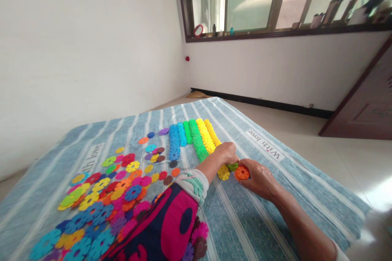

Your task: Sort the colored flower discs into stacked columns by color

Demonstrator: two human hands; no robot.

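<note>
My right hand pinches an orange notched plastic disc at its edge, just above the striped cloth. Close beside it, my left hand is closed with its fingers bent down; what they grip is hidden behind the hand. A yellow disc and a green disc are directly below the left hand. Beyond that hand, discs stand packed in rows by colour: a blue row, a light blue row, a green row and a yellow row.
A big loose pile of mixed coloured discs spreads over the left and near side, partly under my left sleeve. The striped cloth covers the surface. A white wall rises behind on the left, and a windowsill holds bottles and a mirror.
</note>
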